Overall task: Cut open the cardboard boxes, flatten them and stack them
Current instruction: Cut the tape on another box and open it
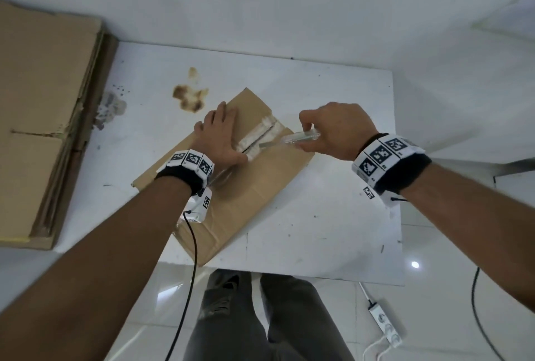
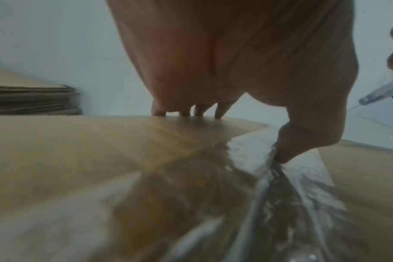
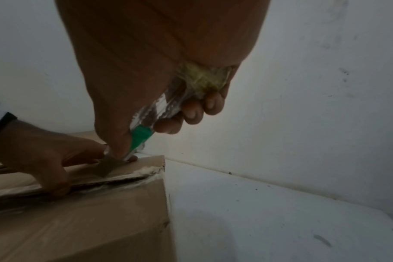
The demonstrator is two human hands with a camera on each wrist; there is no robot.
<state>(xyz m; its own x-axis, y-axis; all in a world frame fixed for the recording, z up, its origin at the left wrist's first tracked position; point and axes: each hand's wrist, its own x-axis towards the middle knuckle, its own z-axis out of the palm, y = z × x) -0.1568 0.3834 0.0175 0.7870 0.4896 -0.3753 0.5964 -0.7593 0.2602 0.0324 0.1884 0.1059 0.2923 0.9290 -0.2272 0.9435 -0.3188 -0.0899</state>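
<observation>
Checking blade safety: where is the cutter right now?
The cutter is gripped in the right hand, blade at the box top's taped seam, beside the left hand.

A plain brown cardboard box with whitish tape residue is seen at centre frame. The cutter is shown clear with a green insert. The white tabletop is marked by brown stains at upper left.

I can read no words, brands or numbers anywhere. The only signs I see are black-and-white square code markers on the wristbands of both arms; any small print beside them is too blurred to read.
</observation>
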